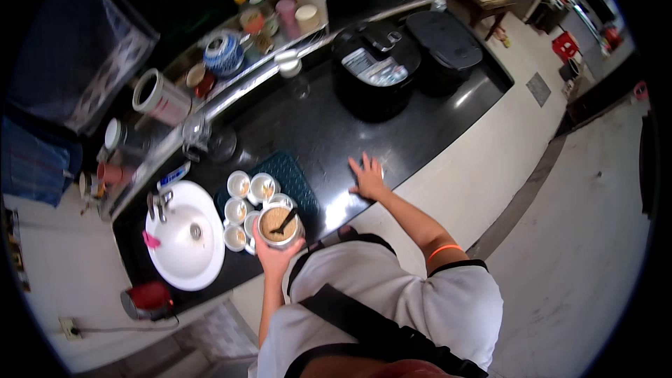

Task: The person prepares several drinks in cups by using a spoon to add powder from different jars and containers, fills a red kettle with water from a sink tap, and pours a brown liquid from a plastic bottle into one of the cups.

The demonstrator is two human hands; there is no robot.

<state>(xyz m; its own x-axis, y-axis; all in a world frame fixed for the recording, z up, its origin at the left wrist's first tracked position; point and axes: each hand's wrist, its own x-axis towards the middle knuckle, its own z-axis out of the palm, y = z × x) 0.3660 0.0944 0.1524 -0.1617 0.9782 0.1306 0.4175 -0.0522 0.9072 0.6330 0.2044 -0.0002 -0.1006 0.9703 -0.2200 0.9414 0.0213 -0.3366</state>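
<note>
My left hand (278,255) is wrapped round a clear jar (300,233) of tan, grainy powder (274,218). A black spoon (285,221) lies slanted in the powder. Close by the jar, on a dark green tray (297,176), several white cups (239,184) are grouped together, and bits of something yellowish-brown show at the bottom of some. The jar hides part of the nearest cups. Off to the right, my right hand (368,179) is at the dark counter's front edge with fingers spread, holding nothing; whether it touches the surface I cannot tell.
Left of the cups is a white oval sink (212,266) with a metal tap (160,204). A glass jug (196,133) and a white-lidded jar (289,66) stand farther back. A black rice cooker (371,101) and a black bin (448,45) occupy the right end. A blue-and-white teapot (223,54) sits on the ledge.
</note>
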